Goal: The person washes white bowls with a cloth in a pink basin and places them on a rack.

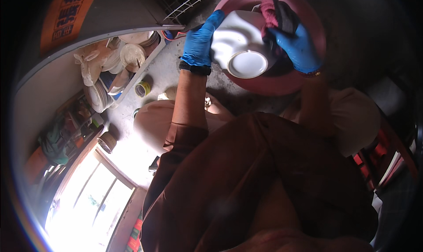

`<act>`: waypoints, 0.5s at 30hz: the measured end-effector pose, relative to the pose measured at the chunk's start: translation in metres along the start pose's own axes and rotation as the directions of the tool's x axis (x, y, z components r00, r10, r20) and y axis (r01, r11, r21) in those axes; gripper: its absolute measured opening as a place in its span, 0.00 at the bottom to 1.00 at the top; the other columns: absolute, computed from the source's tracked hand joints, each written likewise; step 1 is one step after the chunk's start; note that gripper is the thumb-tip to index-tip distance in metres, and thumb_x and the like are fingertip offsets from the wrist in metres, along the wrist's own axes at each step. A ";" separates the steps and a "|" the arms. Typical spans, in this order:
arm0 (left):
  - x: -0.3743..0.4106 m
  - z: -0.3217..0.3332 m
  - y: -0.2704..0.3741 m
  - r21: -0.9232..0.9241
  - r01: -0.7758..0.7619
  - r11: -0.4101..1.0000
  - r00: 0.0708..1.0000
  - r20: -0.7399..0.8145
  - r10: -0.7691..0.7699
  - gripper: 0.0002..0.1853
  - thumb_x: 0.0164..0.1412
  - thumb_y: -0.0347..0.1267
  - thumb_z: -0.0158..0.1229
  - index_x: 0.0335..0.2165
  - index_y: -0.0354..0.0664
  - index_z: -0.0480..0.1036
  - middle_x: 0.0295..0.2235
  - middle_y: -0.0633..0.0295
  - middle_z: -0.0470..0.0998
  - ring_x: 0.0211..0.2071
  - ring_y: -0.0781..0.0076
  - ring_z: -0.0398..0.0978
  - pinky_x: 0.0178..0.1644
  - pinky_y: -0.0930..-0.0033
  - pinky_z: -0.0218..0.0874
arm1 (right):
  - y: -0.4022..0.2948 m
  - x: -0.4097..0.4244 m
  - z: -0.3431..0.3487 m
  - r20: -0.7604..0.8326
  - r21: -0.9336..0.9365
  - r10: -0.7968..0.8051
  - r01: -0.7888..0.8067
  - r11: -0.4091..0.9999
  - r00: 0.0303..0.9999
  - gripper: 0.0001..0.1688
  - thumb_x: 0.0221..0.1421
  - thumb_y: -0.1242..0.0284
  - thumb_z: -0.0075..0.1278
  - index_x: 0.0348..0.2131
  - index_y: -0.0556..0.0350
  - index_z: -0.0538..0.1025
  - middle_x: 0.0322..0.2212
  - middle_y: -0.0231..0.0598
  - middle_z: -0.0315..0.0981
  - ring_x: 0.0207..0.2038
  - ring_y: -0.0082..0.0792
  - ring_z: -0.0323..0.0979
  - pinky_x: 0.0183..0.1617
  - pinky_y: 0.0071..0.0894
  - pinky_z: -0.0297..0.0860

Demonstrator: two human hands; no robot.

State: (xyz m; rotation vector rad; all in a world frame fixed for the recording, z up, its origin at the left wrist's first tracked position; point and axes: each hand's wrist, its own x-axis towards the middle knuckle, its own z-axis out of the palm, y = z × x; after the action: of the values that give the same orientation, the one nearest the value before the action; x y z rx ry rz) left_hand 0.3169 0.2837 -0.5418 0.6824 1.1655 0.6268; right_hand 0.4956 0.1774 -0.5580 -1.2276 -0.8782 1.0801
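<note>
A white ceramic bowl (pixel 239 37) with a wavy side is tilted over a large pink plastic basin (pixel 267 88), its foot ring facing me. My left hand (pixel 200 39), in a blue glove, grips the bowl's left edge. In my right hand (pixel 299 47), gloved in blue too, is a pink and dark grey cloth (pixel 277 15), pressed against the bowl's right side. The cloth hides part of the rim and some of my right fingers. Most of the basin's inside lies in shadow behind the bowl.
Left of me, stacked plates (pixel 96 95) and plastic bags (pixel 89 67) lie in a low container. A roll of tape (pixel 142 89) and a round tin-like container (pixel 106 142) are on the concrete floor (pixel 129 119). A white wire rack (pixel 191 2) stands beyond the basin.
</note>
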 end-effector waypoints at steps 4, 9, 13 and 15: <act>0.001 0.003 -0.004 0.136 -0.024 0.990 0.999 0.027 0.021 0.15 0.46 0.38 0.60 0.23 0.34 0.75 0.19 0.64 0.74 0.19 0.82 0.68 0.24 0.78 0.60 | 0.015 0.010 0.005 -0.265 0.186 0.051 -0.001 0.983 0.963 0.22 0.50 0.82 0.44 0.47 0.64 0.63 0.42 0.35 0.66 0.42 0.23 0.64 0.43 0.18 0.64; 0.004 -0.006 -0.004 0.316 -0.102 0.943 0.993 0.088 0.078 0.15 0.44 0.38 0.62 0.21 0.35 0.75 0.18 0.67 0.72 0.19 0.86 0.65 0.24 0.78 0.59 | 0.001 0.009 -0.004 0.066 0.016 0.041 -0.042 0.999 0.997 0.22 0.50 0.76 0.45 0.47 0.63 0.64 0.44 0.38 0.65 0.45 0.27 0.63 0.49 0.24 0.59; 0.002 -0.007 0.005 0.270 -0.071 0.960 0.992 0.119 0.040 0.15 0.44 0.38 0.62 0.19 0.35 0.74 0.16 0.69 0.71 0.18 0.86 0.64 0.23 0.78 0.57 | -0.009 -0.006 -0.006 0.324 -0.100 0.032 0.001 0.995 0.945 0.39 0.39 0.75 0.58 0.51 0.60 0.58 0.45 0.38 0.63 0.49 0.26 0.60 0.52 0.25 0.55; 0.005 -0.009 0.002 0.413 -0.059 0.909 0.994 0.112 0.013 0.15 0.45 0.38 0.62 0.23 0.35 0.74 0.18 0.67 0.72 0.19 0.85 0.66 0.24 0.78 0.58 | -0.016 -0.006 0.004 0.297 -0.162 -0.087 0.140 0.977 0.951 0.42 0.37 0.75 0.60 0.51 0.60 0.57 0.46 0.38 0.62 0.48 0.26 0.60 0.52 0.25 0.56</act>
State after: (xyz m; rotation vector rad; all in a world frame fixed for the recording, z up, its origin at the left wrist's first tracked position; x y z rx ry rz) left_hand 0.3093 0.2901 -0.5451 1.0898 1.1990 0.3649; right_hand 0.4930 0.1726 -0.5417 -1.1671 -1.2810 1.1216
